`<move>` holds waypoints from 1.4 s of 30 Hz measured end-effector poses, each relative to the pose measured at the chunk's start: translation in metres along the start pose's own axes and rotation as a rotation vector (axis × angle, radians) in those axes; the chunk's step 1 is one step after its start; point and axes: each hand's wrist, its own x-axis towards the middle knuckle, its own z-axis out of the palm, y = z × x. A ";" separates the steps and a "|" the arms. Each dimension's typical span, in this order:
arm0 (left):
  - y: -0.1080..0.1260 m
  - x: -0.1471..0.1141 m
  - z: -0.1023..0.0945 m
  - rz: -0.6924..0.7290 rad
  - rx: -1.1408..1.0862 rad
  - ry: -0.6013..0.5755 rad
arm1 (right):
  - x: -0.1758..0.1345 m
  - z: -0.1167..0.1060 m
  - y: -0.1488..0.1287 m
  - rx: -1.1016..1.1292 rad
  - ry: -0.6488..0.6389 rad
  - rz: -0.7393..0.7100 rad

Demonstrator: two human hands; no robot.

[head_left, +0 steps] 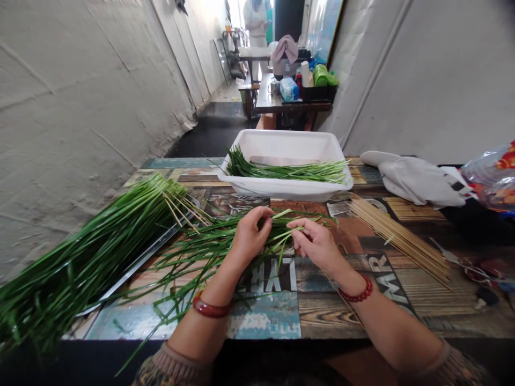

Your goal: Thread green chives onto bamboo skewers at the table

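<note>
Head view shows loose green stalks (225, 234) on the table (265, 316), seemingly being sorted: right hand (317, 244) pinching pale ends, left hand (250, 236) curled narrow, its hold unclear; next probably needs gentle aligning.

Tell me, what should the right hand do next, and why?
Perhaps the right hand should gently draw one of the loose green stalks straight, because their pale ends are right by its fingertips and many stalks lie crossed on the table.
</note>
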 end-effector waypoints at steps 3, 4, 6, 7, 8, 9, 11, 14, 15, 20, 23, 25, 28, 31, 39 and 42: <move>0.003 0.000 0.000 0.006 -0.044 -0.042 | -0.001 0.000 -0.002 -0.021 0.009 -0.011; 0.004 0.000 -0.001 0.009 -0.044 -0.049 | -0.001 0.000 -0.003 -0.027 0.011 -0.013; 0.006 0.001 -0.002 0.016 -0.033 -0.057 | -0.001 0.000 -0.004 -0.030 0.012 -0.014; 0.006 0.001 -0.002 0.023 -0.020 -0.058 | -0.001 0.000 -0.005 -0.028 0.013 -0.015; 0.007 0.000 -0.002 0.031 -0.003 -0.058 | -0.001 -0.001 -0.006 -0.026 0.016 -0.018; 0.008 0.000 -0.003 0.037 0.016 -0.058 | -0.001 -0.001 -0.006 -0.026 0.019 -0.020; 0.009 0.000 -0.003 0.046 0.058 -0.055 | -0.002 -0.001 -0.006 -0.031 0.026 -0.025; 0.011 -0.001 -0.004 0.082 0.094 -0.045 | -0.003 0.000 -0.006 -0.044 0.034 -0.031; 0.012 -0.002 -0.004 0.099 0.092 -0.041 | -0.003 0.000 -0.006 -0.045 0.035 -0.031; 0.017 -0.003 -0.005 0.099 0.025 -0.039 | -0.003 0.001 -0.007 -0.034 0.034 -0.029; 0.018 -0.002 -0.006 0.052 -0.033 -0.044 | -0.003 0.000 -0.007 -0.042 0.039 -0.042; 0.019 -0.002 -0.006 0.035 -0.066 -0.045 | -0.004 0.000 -0.007 -0.056 0.042 -0.056; 0.020 -0.001 -0.006 0.027 -0.097 -0.048 | -0.004 0.001 -0.008 -0.065 0.048 -0.067; 0.022 -0.001 -0.006 0.032 -0.113 -0.046 | -0.004 0.001 -0.009 -0.063 0.051 -0.072; 0.022 -0.003 -0.003 0.032 -0.127 -0.045 | -0.004 0.001 -0.010 -0.070 0.041 -0.061; 0.022 -0.003 -0.002 0.033 -0.126 -0.046 | -0.004 0.003 -0.009 -0.046 0.035 -0.053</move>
